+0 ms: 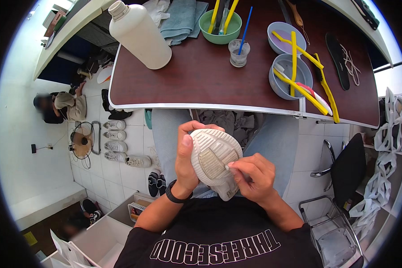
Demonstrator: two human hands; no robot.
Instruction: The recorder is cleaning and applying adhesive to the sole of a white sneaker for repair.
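My left hand is wrapped round a white shoe over my lap, its ridged sole turned up toward me and showing some grime. The fingers of my right hand are pinched on a small whitish piece at the sole's right part; what it is, I cannot make out. Beyond them on the dark red table are a green bowl with yellow-handled tools, a small cup with a blue stick, and two grey-blue bowls with yellow tools and a toothbrush across them.
A white jug, cloths and an insole lie on the table. Several shoes and a fan are on the left floor, with another person beyond. A black chair stands at right.
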